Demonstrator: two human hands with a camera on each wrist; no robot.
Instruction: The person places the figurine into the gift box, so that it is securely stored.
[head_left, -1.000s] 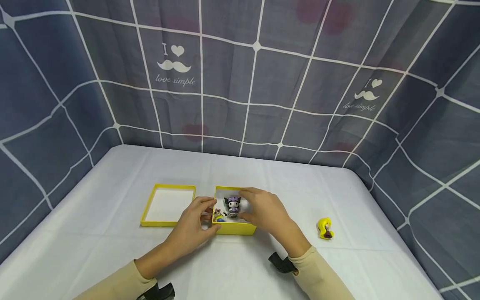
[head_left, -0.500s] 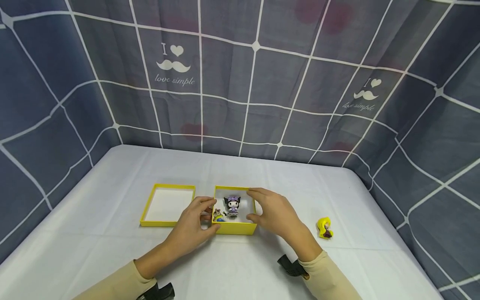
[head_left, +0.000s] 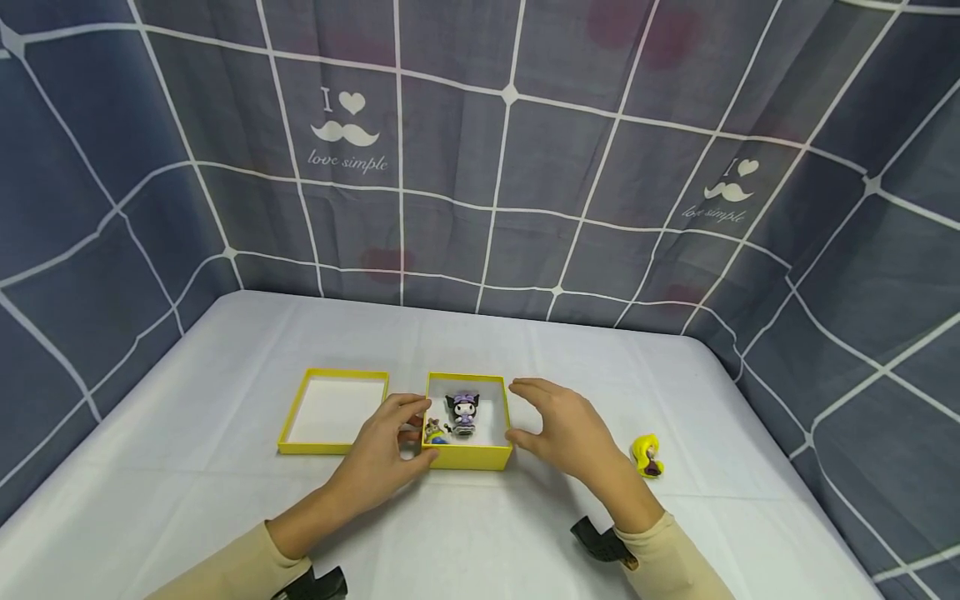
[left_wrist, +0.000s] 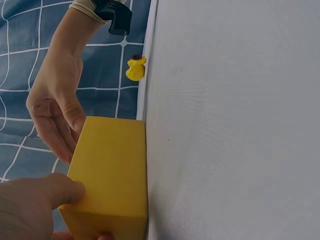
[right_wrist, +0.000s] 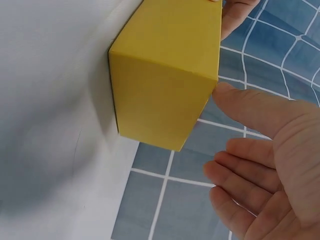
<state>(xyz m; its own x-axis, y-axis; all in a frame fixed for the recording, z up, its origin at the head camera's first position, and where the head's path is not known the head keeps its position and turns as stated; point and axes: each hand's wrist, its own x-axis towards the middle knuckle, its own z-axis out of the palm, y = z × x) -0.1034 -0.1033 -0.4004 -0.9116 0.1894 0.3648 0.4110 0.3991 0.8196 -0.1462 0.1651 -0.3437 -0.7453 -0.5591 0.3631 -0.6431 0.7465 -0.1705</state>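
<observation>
A yellow box (head_left: 468, 457), its top uncovered, stands mid-table. Inside it lie a purple-and-black character figurine (head_left: 464, 412) and, in the near left corner, a smaller figurine (head_left: 434, 432) with some yellow and blue. My left hand (head_left: 381, 454) grips the box's left end, its thumb (left_wrist: 67, 190) on the front face. At the opposite end is my right hand (head_left: 566, 429), holding nothing. Its thumb (right_wrist: 250, 105) is at or very near the box's top edge, while its loosely bent fingers (right_wrist: 245, 175) are apart from the box.
Left of the box lies a shallow yellow-rimmed lid (head_left: 315, 448), white inside up. A yellow figurine with a dark base (head_left: 647, 455) is on the white-covered table (head_left: 480, 533), right of my right hand. A grey checked curtain (head_left: 465, 150) surrounds the back and sides.
My right hand has come out of the box and drawn back to the right, past its right wall. The left hand keeps its place, and both figurines inside stay put.
</observation>
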